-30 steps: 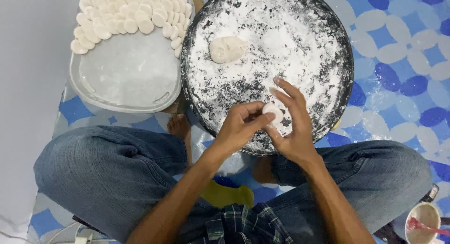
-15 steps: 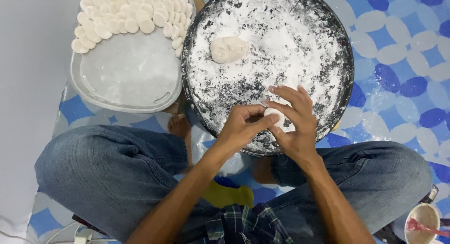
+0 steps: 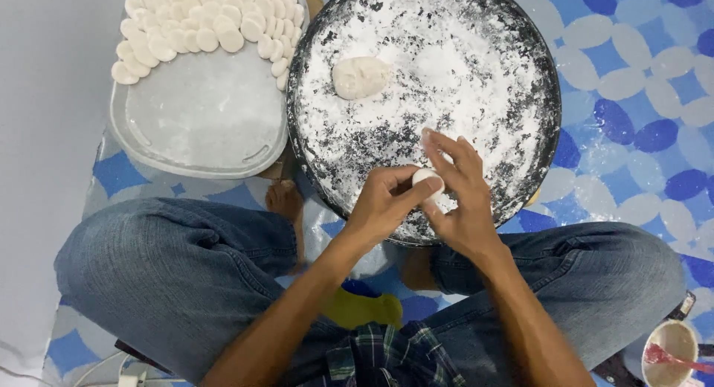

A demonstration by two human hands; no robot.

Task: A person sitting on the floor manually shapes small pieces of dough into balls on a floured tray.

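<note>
A small white dough piece [image 3: 429, 181] is pinched between my left hand [image 3: 383, 206] and my right hand [image 3: 461, 197], over the near rim of a round dark pan [image 3: 547, 119] dusted with white flour. A larger lump of dough [image 3: 361, 76] lies on the flour at the pan's far left. To the left of the pan a grey tray [image 3: 201, 130] carries several flat round dough discs [image 3: 208, 23] stacked in overlapping rows along its far side.
I sit cross-legged in blue jeans on a blue mat with white ovals [image 3: 639, 67]. A bare foot [image 3: 285, 201] shows between tray and pan. A small bowl with a red spoon [image 3: 671, 353] stands at the bottom right. A pale floor [image 3: 44, 134] lies to the left.
Both hands have shifted slightly and the fingers have turned the small dough piece; it now shows between the fingertips. Pan, lump and tray have not moved.
</note>
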